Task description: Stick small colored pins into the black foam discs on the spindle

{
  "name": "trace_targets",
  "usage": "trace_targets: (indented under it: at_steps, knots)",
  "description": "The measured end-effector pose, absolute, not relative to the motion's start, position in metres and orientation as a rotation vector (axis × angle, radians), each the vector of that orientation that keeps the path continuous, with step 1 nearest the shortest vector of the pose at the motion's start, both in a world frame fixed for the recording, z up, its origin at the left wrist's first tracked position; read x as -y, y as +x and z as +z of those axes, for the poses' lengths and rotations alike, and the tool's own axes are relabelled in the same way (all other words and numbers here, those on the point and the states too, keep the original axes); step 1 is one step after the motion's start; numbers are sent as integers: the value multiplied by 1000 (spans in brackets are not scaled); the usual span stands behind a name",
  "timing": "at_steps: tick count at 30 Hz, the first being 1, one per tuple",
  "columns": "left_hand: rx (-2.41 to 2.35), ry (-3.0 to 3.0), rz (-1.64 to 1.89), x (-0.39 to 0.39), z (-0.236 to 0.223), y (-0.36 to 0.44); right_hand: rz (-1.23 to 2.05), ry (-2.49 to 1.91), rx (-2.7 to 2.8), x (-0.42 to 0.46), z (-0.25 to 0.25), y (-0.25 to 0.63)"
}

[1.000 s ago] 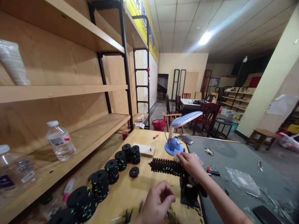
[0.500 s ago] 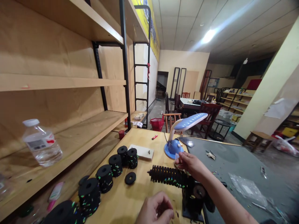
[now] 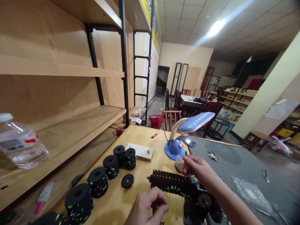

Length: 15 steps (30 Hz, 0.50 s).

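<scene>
My right hand point(image 3: 198, 168) pinches a small clear plastic bag point(image 3: 180, 163) just above a horizontal stack of black foam discs point(image 3: 171, 182) threaded on the rod of a black stand point(image 3: 199, 204). My left hand point(image 3: 146, 209) is curled shut low in the view, in front of that stack; what its fingers hold is hidden. To the left, a row of black foam rolls point(image 3: 111, 165) with coloured flecks runs along the wooden table point(image 3: 145, 137), and a single flat disc point(image 3: 127, 180) lies beside them.
A blue desk lamp point(image 3: 181, 134) stands behind the stack. A white board point(image 3: 140, 151) lies near the rolls. A water bottle point(image 3: 20, 143) sits on the wooden shelf at left. Grey mat point(image 3: 234, 162) with scraps and a plastic bag point(image 3: 252, 192) covers the right side.
The view has swung right and tipped up. My right hand has lifted off the disc stack with the small bag. My left hand has stayed curled low down.
</scene>
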<state>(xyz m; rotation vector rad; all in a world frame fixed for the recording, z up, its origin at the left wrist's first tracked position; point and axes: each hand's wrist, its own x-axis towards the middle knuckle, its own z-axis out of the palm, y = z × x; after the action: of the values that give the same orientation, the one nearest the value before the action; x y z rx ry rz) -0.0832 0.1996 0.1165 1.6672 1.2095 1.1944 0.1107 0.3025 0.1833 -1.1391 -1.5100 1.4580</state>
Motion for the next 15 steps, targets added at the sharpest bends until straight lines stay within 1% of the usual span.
trace_targets:
  at_steps: [6, 11, 13, 15]
  knots:
    - [-1222, 1716, 1264, -205, 126, -81, 1232, -1132, 1698, -274, 192, 125]
    - [-1272, 1847, 1378, -227, 143, -77, 1262, -1135, 1840, -237, 191, 128]
    - [-1261, 2007, 1334, -246, 150, -77, 1283, -1152, 1929, -222, 190, 132]
    - [-1268, 2137, 1176, -267, 154, -77, 1305, -1170, 2000, -210, 189, 139]
